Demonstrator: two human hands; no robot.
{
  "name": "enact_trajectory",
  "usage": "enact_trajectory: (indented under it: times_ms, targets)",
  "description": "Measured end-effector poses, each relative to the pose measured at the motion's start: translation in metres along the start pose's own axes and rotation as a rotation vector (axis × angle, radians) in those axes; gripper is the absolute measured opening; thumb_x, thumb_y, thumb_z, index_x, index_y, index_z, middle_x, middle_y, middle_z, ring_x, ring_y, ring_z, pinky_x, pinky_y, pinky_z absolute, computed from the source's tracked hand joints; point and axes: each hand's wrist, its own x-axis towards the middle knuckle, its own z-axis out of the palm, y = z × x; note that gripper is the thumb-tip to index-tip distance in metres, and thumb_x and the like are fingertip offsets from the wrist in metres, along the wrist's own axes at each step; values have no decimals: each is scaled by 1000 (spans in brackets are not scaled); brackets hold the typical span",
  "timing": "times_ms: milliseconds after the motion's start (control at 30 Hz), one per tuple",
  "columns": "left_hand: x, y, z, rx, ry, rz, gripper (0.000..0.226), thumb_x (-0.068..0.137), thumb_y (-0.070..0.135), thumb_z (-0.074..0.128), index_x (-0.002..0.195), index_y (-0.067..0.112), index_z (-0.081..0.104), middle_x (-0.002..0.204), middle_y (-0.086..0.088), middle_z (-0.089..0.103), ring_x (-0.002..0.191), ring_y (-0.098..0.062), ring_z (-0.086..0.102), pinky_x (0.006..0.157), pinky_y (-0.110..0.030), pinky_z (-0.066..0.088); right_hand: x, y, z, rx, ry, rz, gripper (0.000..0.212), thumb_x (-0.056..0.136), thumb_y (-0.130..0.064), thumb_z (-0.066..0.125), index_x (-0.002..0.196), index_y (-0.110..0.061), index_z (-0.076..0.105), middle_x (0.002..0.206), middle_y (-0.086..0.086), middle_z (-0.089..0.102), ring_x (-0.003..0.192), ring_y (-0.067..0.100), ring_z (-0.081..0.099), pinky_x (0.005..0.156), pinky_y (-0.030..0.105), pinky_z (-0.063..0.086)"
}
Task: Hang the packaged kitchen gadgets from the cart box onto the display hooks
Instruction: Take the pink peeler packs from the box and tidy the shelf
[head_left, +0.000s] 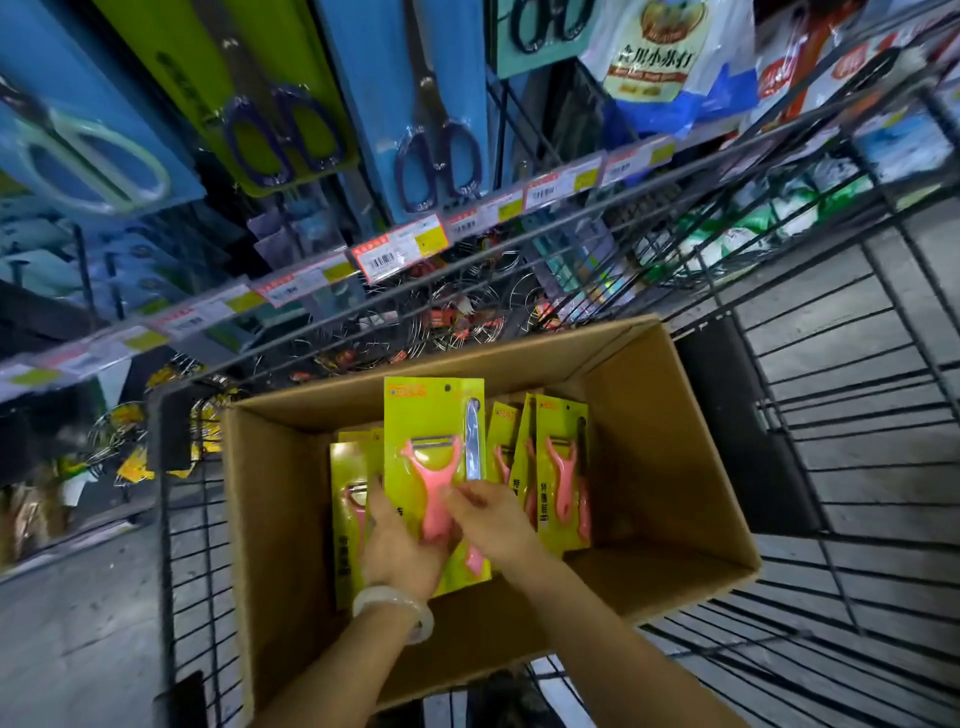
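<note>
At frame centre, the left hand (397, 545) grips a green peeler pack (434, 467) upright above the cardboard box (670, 467) while the right hand (493, 519) pinches its front, likely steadying it for hanging.

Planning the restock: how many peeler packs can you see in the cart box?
5, possibly more hidden: one held up by both hands, one at left behind it, three standing at right.
</note>
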Motion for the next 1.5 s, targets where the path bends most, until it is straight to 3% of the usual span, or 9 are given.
enact_trajectory:
  times_ms: [133, 233, 433, 667, 833, 1000, 1133, 1333, 1500]
  targets:
    - [9, -8, 0, -17, -2, 4, 105, 71, 20, 81, 149, 13, 11, 82, 2, 55, 67, -16, 54, 65, -29, 44, 25, 20, -23, 6, -5, 74, 18, 91, -25, 59, 83, -12, 68, 82, 6, 66, 80, 19, 62, 84, 41, 52]
    - [16, -17, 2, -6, -24, 39, 104, 70, 13, 81, 148, 13, 14, 80, 11, 45, 64, -9, 45, 62, -26, 41, 50, 42, -57, -197, 240, 165, 21, 91, -29, 58, 109, -18, 64, 95, 3, 65, 86, 17, 62, 82, 31, 51]
    - [28, -32, 10, -87, -47, 45, 107, 66, 12, 84, 148, 15, 15, 143, -10, 42, 128, -29, 43, 97, -32, 38, 86, 84, -93, -342, 209, 400, 35, 89, -30, 62, 109, -2, 62, 104, 14, 65, 94, 26, 62, 87, 37, 51]
    - [35, -33, 12, -49, -30, 25, 108, 66, 16, 85, 148, 15, 14, 139, -8, 45, 127, -29, 45, 97, -32, 39, 106, 92, -87, -276, 283, 481, 40, 84, -33, 68, 112, -7, 59, 116, 14, 60, 109, 29, 56, 91, 33, 48]
    - [25, -23, 8, -45, -47, 50, 107, 67, 16, 84, 148, 14, 14, 137, -5, 46, 123, -26, 47, 95, -32, 41, 103, 86, -75, -152, 287, 369, 27, 74, -31, 76, 84, -20, 55, 103, 8, 60, 87, 20, 60, 73, 29, 52]
    - [12, -18, -2, -22, -71, 73, 93, 68, 17, 83, 139, 13, 23, 93, 11, 50, 72, -1, 47, 60, -16, 40, 67, 68, -72, 37, 191, 235, 20, 83, -19, 68, 92, -14, 51, 75, 7, 64, 56, 16, 62, 57, 32, 51]
    - [5, -17, -16, -62, -132, 88, 86, 68, 17, 83, 134, 16, 27, 97, 0, 61, 86, -16, 60, 66, -23, 43, 30, 59, -66, 76, 152, 174, 22, 81, -23, 69, 90, -13, 51, 79, 23, 66, 43, 23, 57, 40, 27, 46]
    - [-12, -14, -58, -148, -108, 234, 73, 65, 15, 85, 119, 20, 36, 104, 1, 61, 91, -17, 60, 77, -29, 45, -17, 20, -36, 119, 328, 8, 91, 63, -35, 84, 138, -24, 34, 128, 8, 46, 108, 26, 56, 95, 41, 46]
    - [-27, -27, -110, -246, -36, 343, 76, 63, 5, 85, 117, 23, 35, 93, 13, 58, 82, -9, 59, 64, -20, 43, -40, -3, 1, 114, 329, -114, 62, 53, -47, 86, 98, -39, 44, 88, 26, 64, 70, 32, 62, 62, 43, 51]
